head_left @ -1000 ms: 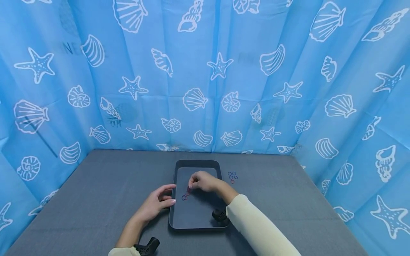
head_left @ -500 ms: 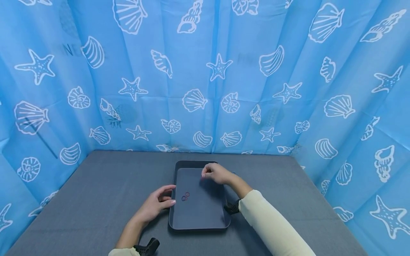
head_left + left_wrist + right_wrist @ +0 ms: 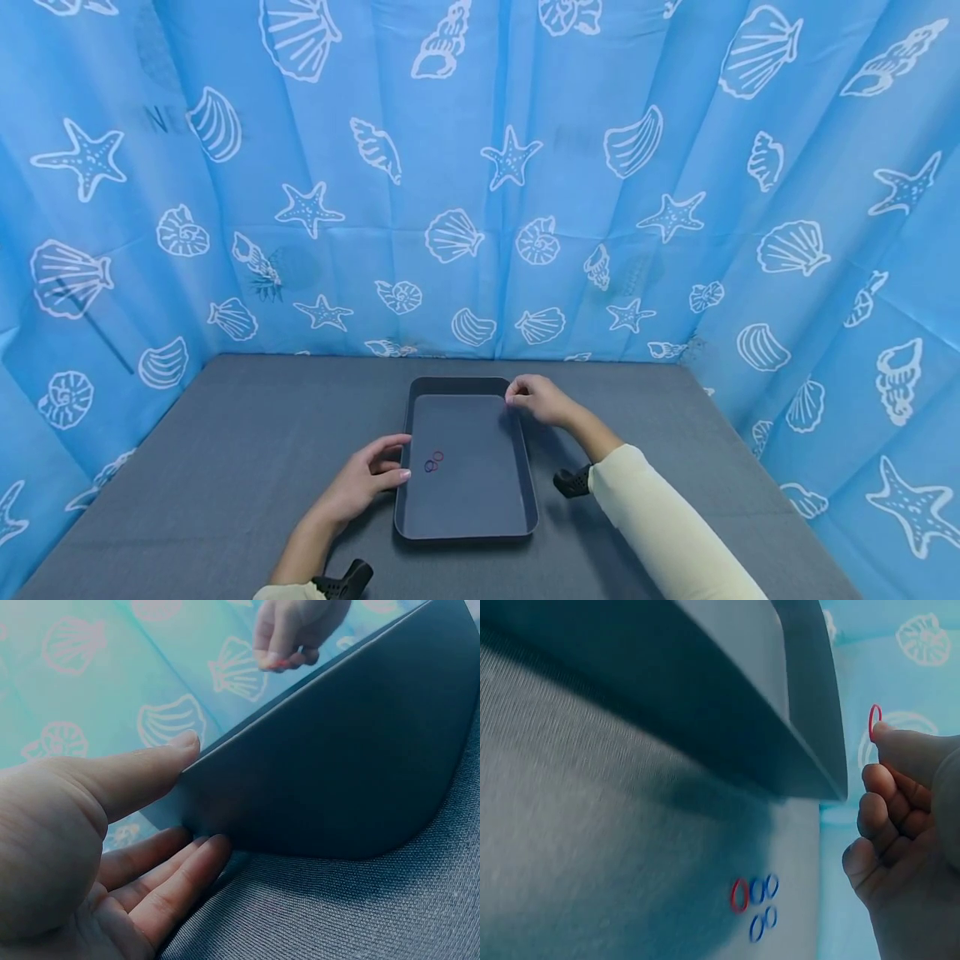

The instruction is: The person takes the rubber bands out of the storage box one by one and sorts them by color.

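One small red ring (image 3: 874, 722), pinched at the tips of the right hand (image 3: 537, 398); held upright between thumb and forefinger, the remaining fingers (image 3: 881, 814) curled loosely into the palm beneath it. Position: in the air by the far right corner of the tray (image 3: 465, 529), above the cloth, not resting on anything. The fine tip grip suits so thin a loop, which a flatter hold would likely let slip.

Five loose rings (image 3: 756, 898), one red and four blue, lying flat in a tight cluster on the grey cloth directly below the curled fingers of that hand, just outside the tray's right wall.

Two rings (image 3: 433, 461), one red and one blue, lying flat on the tray floor just beyond the left fingertips, touching or nearly so.

One dark tray, shallow, rounded corners, set lengthwise on the table. The left hand (image 3: 367, 479) rests against its left wall: thumb (image 3: 142, 769) laid along the rim, fingers straight on the cloth below the wall, grasping nothing. Judged to be steadying the tray so it does not slide.

One table (image 3: 225, 433), covered in grey cloth.

One blue curtain (image 3: 480, 167) with white shells and starfish, enclosing three sides.
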### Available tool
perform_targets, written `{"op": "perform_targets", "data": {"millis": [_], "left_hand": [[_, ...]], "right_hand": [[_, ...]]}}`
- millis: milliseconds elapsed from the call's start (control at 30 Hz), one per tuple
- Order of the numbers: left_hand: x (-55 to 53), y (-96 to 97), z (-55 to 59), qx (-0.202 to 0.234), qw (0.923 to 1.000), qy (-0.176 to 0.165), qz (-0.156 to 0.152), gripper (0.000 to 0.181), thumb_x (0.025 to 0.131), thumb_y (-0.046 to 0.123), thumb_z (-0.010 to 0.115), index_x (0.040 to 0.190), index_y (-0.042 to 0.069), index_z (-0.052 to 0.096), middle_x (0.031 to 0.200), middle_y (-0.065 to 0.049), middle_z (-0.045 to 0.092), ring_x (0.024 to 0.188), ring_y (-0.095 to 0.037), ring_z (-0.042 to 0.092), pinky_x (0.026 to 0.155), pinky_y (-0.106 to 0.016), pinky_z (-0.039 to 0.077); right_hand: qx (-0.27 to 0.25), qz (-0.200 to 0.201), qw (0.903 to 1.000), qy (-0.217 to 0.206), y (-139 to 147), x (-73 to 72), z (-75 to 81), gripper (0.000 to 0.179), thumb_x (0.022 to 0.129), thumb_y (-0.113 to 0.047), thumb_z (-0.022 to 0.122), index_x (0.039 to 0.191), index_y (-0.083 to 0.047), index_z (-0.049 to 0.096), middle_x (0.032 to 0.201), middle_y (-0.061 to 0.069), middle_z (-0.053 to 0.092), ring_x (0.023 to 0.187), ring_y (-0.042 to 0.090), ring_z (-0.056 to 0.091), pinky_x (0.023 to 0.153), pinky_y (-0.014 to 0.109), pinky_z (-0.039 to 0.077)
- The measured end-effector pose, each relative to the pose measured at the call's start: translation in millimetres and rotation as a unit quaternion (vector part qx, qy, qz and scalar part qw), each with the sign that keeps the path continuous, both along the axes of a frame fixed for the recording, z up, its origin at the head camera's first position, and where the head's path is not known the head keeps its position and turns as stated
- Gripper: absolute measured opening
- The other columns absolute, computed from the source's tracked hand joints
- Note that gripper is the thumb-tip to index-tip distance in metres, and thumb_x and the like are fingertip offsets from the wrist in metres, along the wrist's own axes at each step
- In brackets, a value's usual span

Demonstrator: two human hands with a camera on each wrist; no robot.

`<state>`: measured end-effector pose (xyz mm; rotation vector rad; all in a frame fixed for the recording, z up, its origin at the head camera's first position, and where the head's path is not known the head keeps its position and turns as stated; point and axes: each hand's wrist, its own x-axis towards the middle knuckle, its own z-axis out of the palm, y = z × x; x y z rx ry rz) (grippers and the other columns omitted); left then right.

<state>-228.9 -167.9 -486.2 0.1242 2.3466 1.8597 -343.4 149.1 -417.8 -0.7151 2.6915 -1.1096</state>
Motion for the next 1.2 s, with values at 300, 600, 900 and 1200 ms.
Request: {"op": "perform_targets", "data": {"millis": [300, 600, 900, 1200], "left_hand": [[-0.4, -0.5, -0.3, 0.006, 1.0, -0.002, -0.003, 0.05, 0.091, 0.016, 0.07, 0.138, 0.015, 0.054, 0.141, -0.017, 0.046, 0.107, -0.025, 0.058, 0.089, -0.046, 0.05], [0.4, 0.0, 1.1, 0.008, 1.0, -0.003, -0.004, 0.05, 0.091, 0.014, 0.07, 0.138, 0.015, 0.053, 0.14, -0.017, 0.047, 0.106, -0.025, 0.058, 0.089, -0.046, 0.051], [0.2, -0.3, 1.0, 0.008, 0.9999, -0.005, -0.004, 0.05, 0.091, 0.014, 0.069, 0.138, 0.015, 0.053, 0.14, -0.017, 0.047, 0.106, -0.025, 0.058, 0.089, -0.046, 0.051], [1.1, -0.2, 0.5, 0.006, 1.0, 0.004, -0.006, 0.05, 0.091, 0.015, 0.07, 0.138, 0.014, 0.053, 0.14, -0.018, 0.046, 0.107, -0.026, 0.057, 0.088, -0.046, 0.051]], "right_hand": [[-0.014, -0.045, 0.9989, 0.007, 24.6, 4.3, -10.0, 0.011, 0.097, -0.002, 0.055, 0.09, 0.001, 0.062, 0.086, 0.007, 0.061, 0.075, 0.019, 0.053, 0.066, 0.034, 0.046], [0.013, -0.09, 0.9956, 0.022, 45.1, 9.3, -27.7, 0.01, 0.095, 0.0, 0.058, 0.086, 0.002, 0.062, 0.083, 0.006, 0.062, 0.075, 0.018, 0.055, 0.069, 0.036, 0.047], [0.05, -0.13, 0.9898, 0.033, 56.2, 14.6, -37.3, 0.011, 0.094, 0.001, 0.059, 0.083, 0.001, 0.062, 0.079, 0.004, 0.06, 0.071, 0.017, 0.052, 0.067, 0.035, 0.046], [0.066, -0.16, 0.9846, 0.028, 57.6, 14.8, -42.0, 0.012, 0.094, -0.002, 0.061, 0.082, 0.0, 0.063, 0.077, 0.004, 0.059, 0.068, 0.017, 0.051, 0.063, 0.034, 0.044]]}}
